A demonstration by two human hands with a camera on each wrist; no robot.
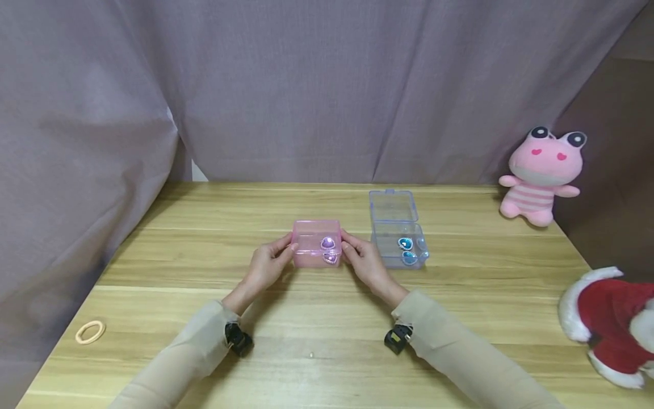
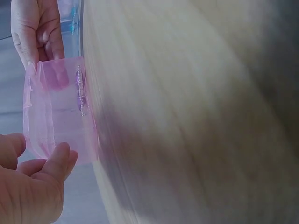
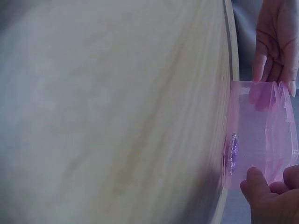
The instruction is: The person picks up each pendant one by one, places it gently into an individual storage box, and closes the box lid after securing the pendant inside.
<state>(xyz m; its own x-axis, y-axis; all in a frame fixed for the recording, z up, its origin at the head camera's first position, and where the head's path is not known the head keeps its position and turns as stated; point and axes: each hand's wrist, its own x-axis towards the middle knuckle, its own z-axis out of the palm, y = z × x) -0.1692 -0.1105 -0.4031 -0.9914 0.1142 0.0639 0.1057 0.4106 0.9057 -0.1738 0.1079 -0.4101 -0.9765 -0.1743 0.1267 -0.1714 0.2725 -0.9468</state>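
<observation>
Head view, with the far edge of the worktop (image 1: 311,318) taken as twelve o'clock, puts the pink box (image 1: 309,260) near the centre, its clear lid (image 1: 309,230) lying over it. At the box's nine o'clock side the left hand (image 1: 269,262) has its fingers bent in against the end wall, parted only by the box; at three o'clock the right hand (image 1: 365,264) holds the opposite end the same way, thumb toward the near corner. Both wrist views seem to show a slim wedge between lid and base, so I judge the step to be working the lid; whether it is opening or closing, and whether the catch is engaged, I cannot tell. A purple heart gem (image 1: 327,243) shows toward four o'clock inside; it appears again through the front wall, perhaps a second one. To do this well, keep both ends level and squeeze lightly, since the thin plastic would likely flex and push the lid off line. Let the thumbs move together, pressing or lifting evenly near six o'clock, so the hinge does not twist or the gem slide. Mind the right knuckles: the blue box (image 1: 390,264), lid tipped back toward twelve, sits just beside them at three o'clock.
</observation>
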